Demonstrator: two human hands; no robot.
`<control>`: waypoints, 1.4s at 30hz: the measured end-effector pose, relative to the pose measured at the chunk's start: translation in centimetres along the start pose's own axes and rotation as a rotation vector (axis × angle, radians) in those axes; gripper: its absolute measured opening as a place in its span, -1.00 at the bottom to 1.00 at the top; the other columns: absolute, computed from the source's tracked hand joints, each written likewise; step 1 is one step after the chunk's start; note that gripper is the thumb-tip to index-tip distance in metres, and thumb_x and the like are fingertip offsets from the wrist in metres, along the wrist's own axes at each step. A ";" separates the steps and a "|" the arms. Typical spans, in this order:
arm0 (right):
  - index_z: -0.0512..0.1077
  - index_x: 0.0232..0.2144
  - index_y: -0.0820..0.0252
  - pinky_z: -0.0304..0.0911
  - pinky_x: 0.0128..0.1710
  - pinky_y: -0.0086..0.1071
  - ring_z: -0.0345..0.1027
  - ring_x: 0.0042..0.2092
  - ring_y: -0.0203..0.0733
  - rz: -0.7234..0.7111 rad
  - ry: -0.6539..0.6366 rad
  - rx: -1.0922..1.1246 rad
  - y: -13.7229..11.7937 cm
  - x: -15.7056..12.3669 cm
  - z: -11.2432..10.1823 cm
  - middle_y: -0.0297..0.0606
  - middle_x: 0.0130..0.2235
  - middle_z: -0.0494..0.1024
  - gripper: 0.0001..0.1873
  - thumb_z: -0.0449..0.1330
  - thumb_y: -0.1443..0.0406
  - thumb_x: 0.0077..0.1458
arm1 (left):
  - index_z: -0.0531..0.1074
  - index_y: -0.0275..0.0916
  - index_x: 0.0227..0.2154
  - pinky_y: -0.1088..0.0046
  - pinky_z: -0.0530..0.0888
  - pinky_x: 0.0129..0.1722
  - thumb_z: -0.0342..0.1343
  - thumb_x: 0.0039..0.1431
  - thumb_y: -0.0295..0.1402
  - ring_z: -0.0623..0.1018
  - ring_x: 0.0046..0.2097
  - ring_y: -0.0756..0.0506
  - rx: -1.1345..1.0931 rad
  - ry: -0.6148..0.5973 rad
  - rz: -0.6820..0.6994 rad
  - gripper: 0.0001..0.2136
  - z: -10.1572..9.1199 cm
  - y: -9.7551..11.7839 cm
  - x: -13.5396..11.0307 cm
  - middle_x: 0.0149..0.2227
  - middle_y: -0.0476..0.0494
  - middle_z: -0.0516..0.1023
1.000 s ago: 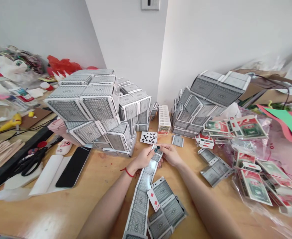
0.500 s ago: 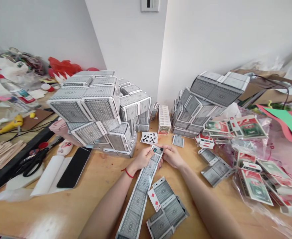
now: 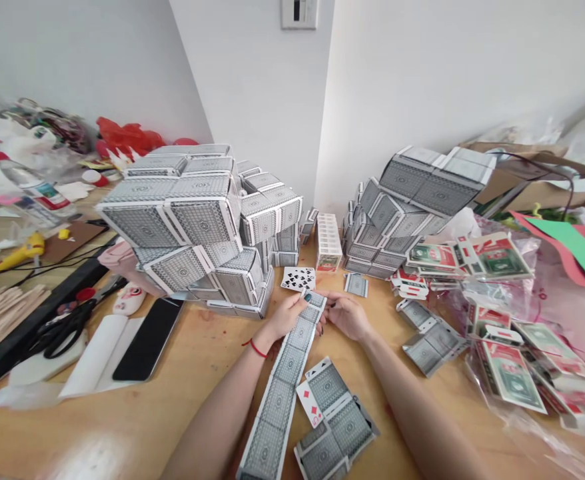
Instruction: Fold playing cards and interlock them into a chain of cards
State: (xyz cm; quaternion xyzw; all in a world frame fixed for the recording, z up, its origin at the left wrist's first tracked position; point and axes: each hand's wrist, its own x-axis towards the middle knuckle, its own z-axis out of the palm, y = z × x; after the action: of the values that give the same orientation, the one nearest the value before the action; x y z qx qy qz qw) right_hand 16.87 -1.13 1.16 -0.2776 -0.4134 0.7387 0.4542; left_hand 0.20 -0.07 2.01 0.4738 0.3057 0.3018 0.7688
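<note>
A long strip of joined playing cards, grey patterned backs up, runs from the near edge of the view to my hands. My left hand pinches its far end along the left edge, thumb on top. At the right edge of that same end, my right hand has its fingers curled at the strip, partly under it. Just beyond lies a ten-of-spades-like card face up. Right of the strip, a folded card piece rests on the table with a red diamond card against it.
Large card-block structures stand at left and right, with a stack of card boxes between them. A phone, scissors and yellow glue gun lie left. Opened card boxes in plastic lie right.
My right thumb has lifted off the top of the strip's far end and moved slightly right. My left hand keeps its pinch there.
</note>
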 end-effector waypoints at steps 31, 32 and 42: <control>0.39 -0.14 0.08 0.17 -0.11 -0.23 0.24 -0.05 -0.11 -0.424 0.325 -1.056 0.7 4.4 -2.4 -0.20 -0.07 0.41 -0.63 0.17 0.27 -0.09 | 0.30 -0.32 -0.09 0.51 0.31 -0.42 -0.06 0.06 -0.34 0.43 -0.45 0.01 0.002 -0.012 0.058 -0.67 -1.0 0.7 0.1 -0.47 -0.11 0.44; 0.39 -0.14 0.08 0.17 -0.10 -0.22 0.26 -0.07 -0.11 -0.410 0.324 -1.070 0.8 4.6 -2.5 -0.20 -0.09 0.42 -0.62 0.17 0.27 -0.10 | 0.29 -0.32 -0.09 0.52 0.31 -0.43 -0.06 0.06 -0.33 0.42 -0.46 0.01 0.013 0.003 0.065 -0.67 -1.0 0.6 0.1 -0.48 -0.10 0.44; 0.39 -0.16 0.10 0.13 -0.05 -0.22 0.24 -0.04 -0.13 -0.449 0.286 -1.162 1.0 4.5 -2.3 -0.21 -0.06 0.40 -0.67 0.13 0.30 -0.06 | 0.36 -0.35 -0.18 0.50 0.37 -0.50 -0.02 0.03 -0.27 0.43 -0.48 0.00 0.126 0.110 0.215 -0.68 -1.1 0.6 0.2 -0.40 -0.16 0.46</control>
State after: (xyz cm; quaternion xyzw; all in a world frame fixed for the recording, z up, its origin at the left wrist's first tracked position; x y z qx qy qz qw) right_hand 16.22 3.53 -1.00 -0.4811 -0.7299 0.2367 0.4239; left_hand -0.64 0.86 2.08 0.5341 0.3133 0.3879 0.6828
